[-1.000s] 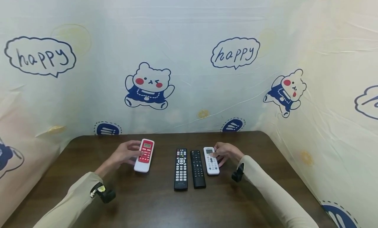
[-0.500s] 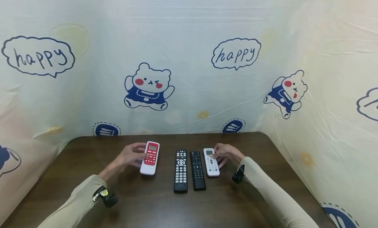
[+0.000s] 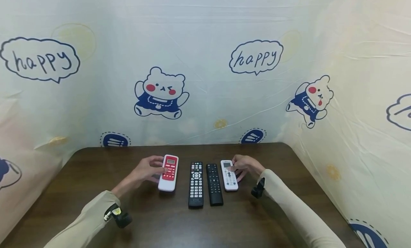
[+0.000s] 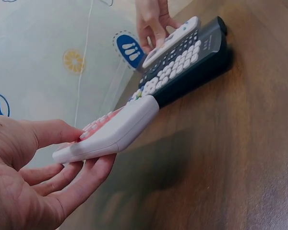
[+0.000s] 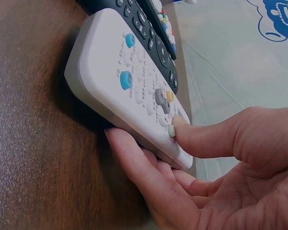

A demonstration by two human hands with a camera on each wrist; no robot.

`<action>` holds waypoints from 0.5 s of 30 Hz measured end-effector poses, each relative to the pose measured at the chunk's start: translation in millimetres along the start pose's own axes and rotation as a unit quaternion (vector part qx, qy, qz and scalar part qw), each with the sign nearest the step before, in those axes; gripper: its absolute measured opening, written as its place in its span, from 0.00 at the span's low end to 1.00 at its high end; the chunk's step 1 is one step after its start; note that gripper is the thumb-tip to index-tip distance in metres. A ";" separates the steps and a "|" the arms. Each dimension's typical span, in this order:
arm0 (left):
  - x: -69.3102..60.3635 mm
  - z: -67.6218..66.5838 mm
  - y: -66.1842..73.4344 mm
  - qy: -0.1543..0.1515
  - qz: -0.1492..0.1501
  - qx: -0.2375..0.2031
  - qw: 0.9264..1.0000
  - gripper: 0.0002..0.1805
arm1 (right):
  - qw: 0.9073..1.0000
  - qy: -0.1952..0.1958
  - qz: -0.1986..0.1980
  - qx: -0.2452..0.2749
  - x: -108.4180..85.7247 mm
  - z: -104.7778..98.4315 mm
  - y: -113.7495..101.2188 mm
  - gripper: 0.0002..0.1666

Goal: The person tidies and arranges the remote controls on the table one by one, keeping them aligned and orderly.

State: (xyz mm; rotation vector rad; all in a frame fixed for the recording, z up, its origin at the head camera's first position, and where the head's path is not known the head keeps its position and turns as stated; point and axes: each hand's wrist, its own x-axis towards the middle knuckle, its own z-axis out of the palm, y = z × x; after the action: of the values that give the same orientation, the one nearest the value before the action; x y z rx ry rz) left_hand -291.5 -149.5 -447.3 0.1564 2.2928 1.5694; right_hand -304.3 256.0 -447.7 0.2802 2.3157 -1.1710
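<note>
My left hand (image 3: 147,170) holds a red-and-white remote control (image 3: 168,173), thumb on its buttons and fingers beneath; in the left wrist view a shadow lies under this remote (image 4: 120,127), which is raised off the table. My right hand (image 3: 246,165) pinches a white remote control (image 3: 229,175) by its right side, thumb on the face near the small screen and fingers at the edge. Between the two lie a wide black remote (image 3: 196,185) with white buttons and a slimmer black remote (image 3: 214,185), side by side and untouched. The slim one is closest to the white remote.
The dark wooden table (image 3: 205,226) reaches back to a pale curtain (image 3: 205,62) printed with bears and "happy" bubbles. Each wrist wears a small black camera, one of them the left wrist camera (image 3: 122,219).
My left hand has carried the red-and-white remote to the right, closer to the wide black remote. My right hand and the white remote have stayed in place.
</note>
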 end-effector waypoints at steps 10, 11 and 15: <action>-5.5 17.4 -0.7 -0.005 0.003 -0.001 1.000 0.36 | 1.000 -0.006 0.005 -0.002 -0.2 -1.6 -0.2 0.20; -6.0 19.2 -0.4 -0.004 0.005 0.001 1.000 0.36 | 1.000 -0.007 0.006 0.000 0.1 -2.0 -0.2 0.20; -6.6 25.2 2.4 0.002 0.006 0.000 1.000 0.36 | 1.000 -0.008 0.007 0.004 0.9 -2.8 -1.1 0.20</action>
State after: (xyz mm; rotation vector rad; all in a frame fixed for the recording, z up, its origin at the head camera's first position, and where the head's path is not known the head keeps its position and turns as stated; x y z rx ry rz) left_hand -276.8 -128.3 -451.7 0.1686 2.2995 1.5767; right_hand -306.5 257.5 -446.1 0.2873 2.2918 -1.1709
